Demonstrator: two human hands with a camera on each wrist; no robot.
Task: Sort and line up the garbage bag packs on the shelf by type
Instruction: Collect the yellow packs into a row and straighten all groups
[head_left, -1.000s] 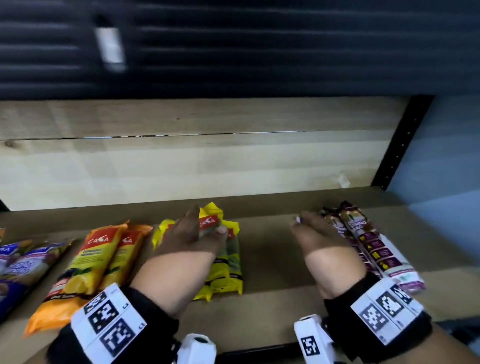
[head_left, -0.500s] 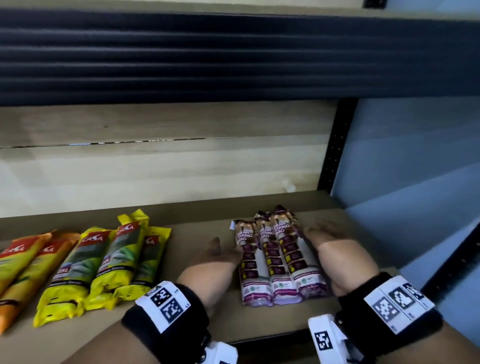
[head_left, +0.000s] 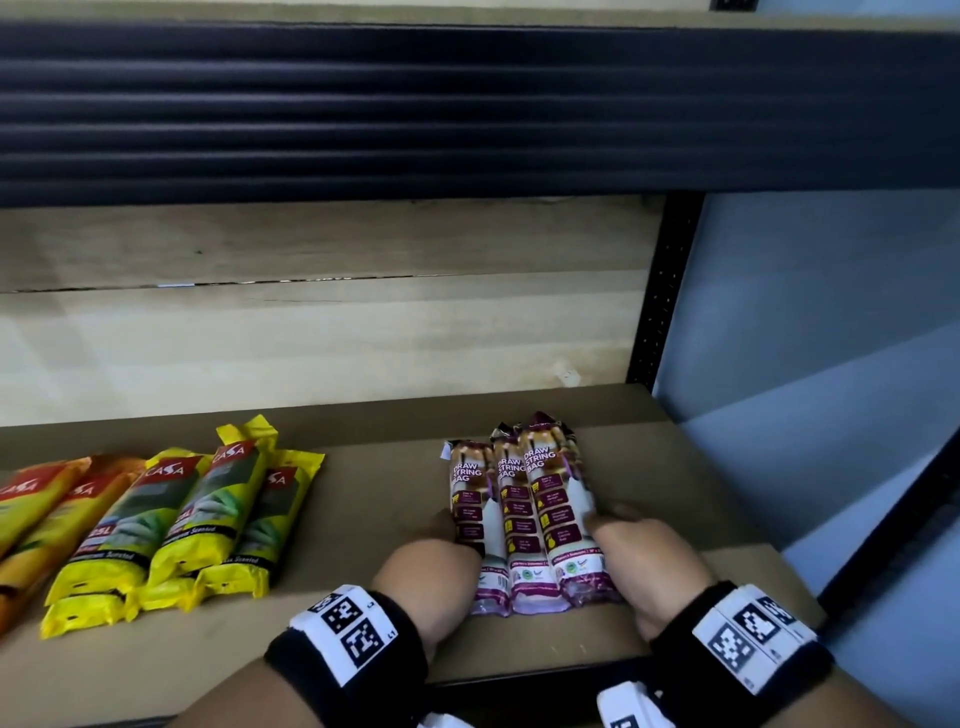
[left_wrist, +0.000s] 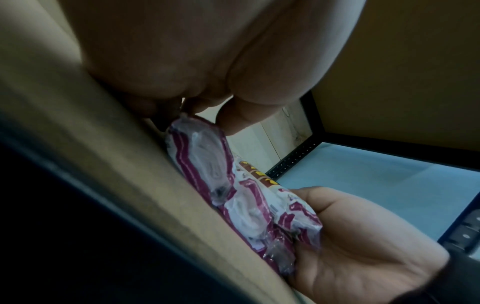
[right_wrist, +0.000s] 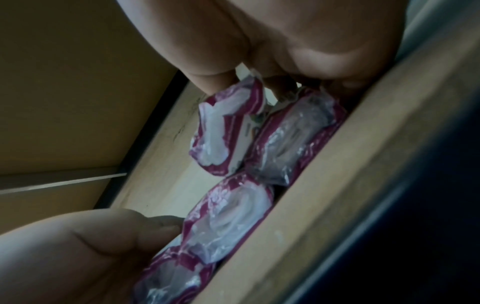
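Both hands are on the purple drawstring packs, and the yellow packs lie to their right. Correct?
No: the head view shows the yellow packs to the left of the purple drawstring packs. The left hand and right hand are on them.

— What colours are the drawstring packs (head_left: 514, 519) showing?
— They're showing maroon and white, with small yellow marks; the yellow packs (head_left: 208, 514) are carrying red labels and green panels
— And the orange packs (head_left: 31, 499)?
— Those are wearing red labels too. The shelf (head_left: 363, 499) is looking plain tan, the back panel (head_left: 311, 338) is showing pale wood grain, and the wristbands (head_left: 353, 644) are showing black with white tags bearing black square codes
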